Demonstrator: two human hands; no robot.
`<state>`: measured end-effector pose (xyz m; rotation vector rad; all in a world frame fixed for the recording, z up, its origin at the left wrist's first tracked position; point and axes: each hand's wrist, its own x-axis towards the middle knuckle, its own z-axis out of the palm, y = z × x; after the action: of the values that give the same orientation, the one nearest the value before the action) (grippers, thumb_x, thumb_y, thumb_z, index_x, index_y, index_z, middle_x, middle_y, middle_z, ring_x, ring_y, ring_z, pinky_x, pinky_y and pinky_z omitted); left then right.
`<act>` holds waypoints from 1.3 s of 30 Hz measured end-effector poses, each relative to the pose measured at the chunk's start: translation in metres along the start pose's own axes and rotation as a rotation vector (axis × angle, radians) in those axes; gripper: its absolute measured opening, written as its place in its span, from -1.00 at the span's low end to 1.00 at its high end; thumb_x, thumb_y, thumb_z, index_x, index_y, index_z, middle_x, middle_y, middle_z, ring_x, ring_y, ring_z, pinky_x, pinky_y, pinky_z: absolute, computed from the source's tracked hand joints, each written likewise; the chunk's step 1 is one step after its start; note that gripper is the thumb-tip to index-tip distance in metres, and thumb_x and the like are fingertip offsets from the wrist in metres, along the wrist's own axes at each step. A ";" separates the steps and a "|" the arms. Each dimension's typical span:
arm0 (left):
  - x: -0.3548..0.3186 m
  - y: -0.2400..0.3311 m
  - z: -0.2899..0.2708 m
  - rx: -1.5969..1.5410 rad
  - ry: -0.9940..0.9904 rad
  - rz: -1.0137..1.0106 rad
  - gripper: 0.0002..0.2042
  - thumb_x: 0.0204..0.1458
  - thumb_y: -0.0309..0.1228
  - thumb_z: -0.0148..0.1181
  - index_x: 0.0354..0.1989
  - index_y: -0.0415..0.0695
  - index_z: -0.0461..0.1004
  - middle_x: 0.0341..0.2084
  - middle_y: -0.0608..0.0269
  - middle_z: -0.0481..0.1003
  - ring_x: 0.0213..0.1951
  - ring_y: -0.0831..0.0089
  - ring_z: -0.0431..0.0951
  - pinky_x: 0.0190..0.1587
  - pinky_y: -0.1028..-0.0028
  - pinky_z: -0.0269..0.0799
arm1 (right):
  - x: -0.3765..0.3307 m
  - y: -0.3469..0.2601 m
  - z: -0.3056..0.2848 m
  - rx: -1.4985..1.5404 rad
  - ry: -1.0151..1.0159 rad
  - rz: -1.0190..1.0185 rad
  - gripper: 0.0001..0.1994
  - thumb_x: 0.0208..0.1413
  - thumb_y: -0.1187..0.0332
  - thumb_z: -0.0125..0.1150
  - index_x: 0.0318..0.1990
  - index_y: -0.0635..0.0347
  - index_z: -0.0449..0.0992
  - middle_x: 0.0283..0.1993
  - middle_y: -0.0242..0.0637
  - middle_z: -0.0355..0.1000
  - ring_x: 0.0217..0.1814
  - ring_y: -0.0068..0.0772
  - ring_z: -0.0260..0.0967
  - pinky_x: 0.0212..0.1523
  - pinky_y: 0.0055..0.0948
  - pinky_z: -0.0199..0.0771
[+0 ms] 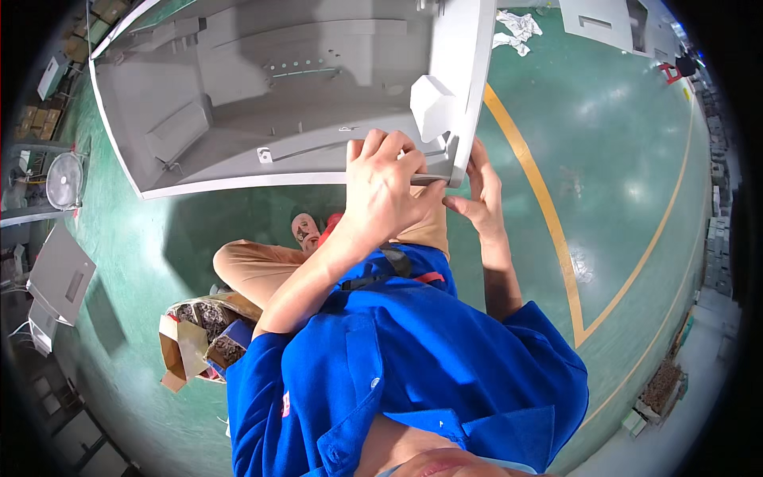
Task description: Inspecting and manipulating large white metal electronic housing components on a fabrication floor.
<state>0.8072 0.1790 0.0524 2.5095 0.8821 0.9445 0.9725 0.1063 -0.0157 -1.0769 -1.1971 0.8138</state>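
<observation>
A large grey metal cabinet [286, 187] lies open in front of me, its hollow inside turned up. My left hand [383, 187] is closed over the near rim close to the right corner, fingers curled inside and thumb outside. Whether a small part sits under those fingers is hidden. At the same corner, my right hand [481, 195] grips the outer side, its thumb near the corner and its fingertips partly hidden behind the wall. Just inside that corner is a white angular block [431, 109]. A thin rod [318, 149] runs along the inner near wall from a small white bracket [265, 155].
Left of my legs stand boxes of small hardware [203, 334]. A fan [65, 181] and grey metal panels [62, 274] are at the far left. White cloth [518, 32] lies on the green floor, beyond the yellow line [528, 159]. Another cabinet [600, 22] stands at the back right.
</observation>
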 end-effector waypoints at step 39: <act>-0.048 -0.130 -0.028 0.192 -0.031 -0.152 -0.82 -0.34 -0.40 0.27 -0.66 -0.12 0.35 -0.33 0.28 0.42 -0.08 0.28 0.35 -0.03 0.30 0.18 | 0.063 0.109 0.124 0.271 -0.230 0.107 -0.22 -0.27 0.49 0.34 0.20 0.26 0.10 0.17 -0.18 0.14 0.21 -0.31 0.11 0.18 -0.24 0.11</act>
<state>0.7029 0.2485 -0.0131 2.5611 1.1853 0.8041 0.8692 0.2247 -0.0967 -0.8458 -1.1843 1.1727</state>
